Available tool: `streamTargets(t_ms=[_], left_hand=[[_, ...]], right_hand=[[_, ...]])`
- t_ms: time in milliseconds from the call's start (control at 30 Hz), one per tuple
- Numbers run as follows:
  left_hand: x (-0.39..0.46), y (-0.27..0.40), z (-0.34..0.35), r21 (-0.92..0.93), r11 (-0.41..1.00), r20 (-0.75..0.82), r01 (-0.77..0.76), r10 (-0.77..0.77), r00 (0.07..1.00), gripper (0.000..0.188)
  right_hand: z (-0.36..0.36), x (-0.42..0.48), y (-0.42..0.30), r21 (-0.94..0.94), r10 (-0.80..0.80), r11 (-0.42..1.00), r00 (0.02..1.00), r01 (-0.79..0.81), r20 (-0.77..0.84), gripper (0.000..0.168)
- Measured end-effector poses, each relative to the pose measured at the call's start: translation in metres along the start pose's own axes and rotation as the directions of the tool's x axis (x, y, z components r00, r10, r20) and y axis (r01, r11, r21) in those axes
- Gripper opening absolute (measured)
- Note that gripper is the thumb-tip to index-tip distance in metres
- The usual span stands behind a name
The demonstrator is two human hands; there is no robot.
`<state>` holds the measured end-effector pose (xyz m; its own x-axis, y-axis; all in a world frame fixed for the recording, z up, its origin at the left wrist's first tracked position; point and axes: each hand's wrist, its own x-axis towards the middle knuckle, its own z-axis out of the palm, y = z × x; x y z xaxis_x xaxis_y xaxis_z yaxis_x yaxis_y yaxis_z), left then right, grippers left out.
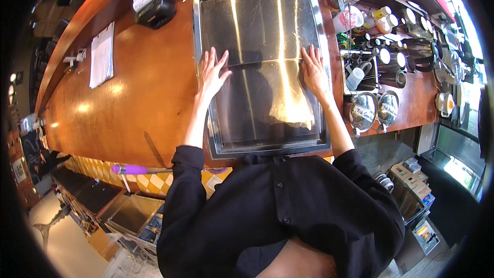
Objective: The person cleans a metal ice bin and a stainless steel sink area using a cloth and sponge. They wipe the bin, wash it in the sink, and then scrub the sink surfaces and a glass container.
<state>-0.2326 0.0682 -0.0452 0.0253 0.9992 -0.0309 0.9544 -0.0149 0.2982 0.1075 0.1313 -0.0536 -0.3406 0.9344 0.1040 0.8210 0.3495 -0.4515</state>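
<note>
Before me a framed stainless steel panel (pixel 254 100) is set into the wooden counter. A cross seam divides its shiny surface into a far and a near section. Near the panel's left edge lies my left hand (pixel 212 74), palm down, fingers spread, thumb turned inward. My right hand (pixel 315 72) rests palm down by the right edge, its fingertips around the height of the seam. Neither hand grips anything. Whether the palms press down or only touch lightly, I cannot tell.
Left on the wooden counter (pixel 139 96) are a black printer (pixel 156 7) and a clipboard with papers (pixel 102 56). Bottles (pixel 380 17), a utensil tray (pixel 361 71) and two round labelled metal containers (pixel 363 112) crowd the right side. A purple-handled tool (pixel 129 169) juts below the front edge.
</note>
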Motion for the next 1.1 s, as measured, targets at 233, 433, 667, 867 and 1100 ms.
streamTargets(t_ms=[233,433,667,867,1100], left_hand=[[-0.075,0.023,-0.095,0.038,0.998,-0.489,-0.042,0.055,0.871,0.064],[-0.236,0.000,-0.176,-0.188,0.783,-0.913,0.592,-0.362,0.190,0.093],[-0.323,-0.062,-0.144,-0.770,0.586,-0.557,0.252,-0.810,0.182,0.104],[-0.341,-0.097,-0.123,-0.787,0.600,-0.478,0.146,-0.742,0.470,0.048],[-0.441,-0.047,-0.124,-0.704,0.703,-0.635,0.100,-0.686,0.354,0.027]], right_hand=[[-0.075,-0.029,-0.009,0.362,0.065,0.932,0.994,-0.030,-0.085,0.041],[-0.129,-0.127,-0.047,0.328,0.272,0.906,0.962,-0.269,0.039,0.027],[-0.107,-0.220,-0.094,0.363,0.248,0.891,0.962,-0.272,0.112,0.020],[-0.108,-0.266,-0.127,0.447,0.233,0.851,0.962,-0.274,0.145,0.019],[-0.104,-0.326,-0.134,0.463,0.110,0.857,0.958,-0.227,0.265,0.022]])
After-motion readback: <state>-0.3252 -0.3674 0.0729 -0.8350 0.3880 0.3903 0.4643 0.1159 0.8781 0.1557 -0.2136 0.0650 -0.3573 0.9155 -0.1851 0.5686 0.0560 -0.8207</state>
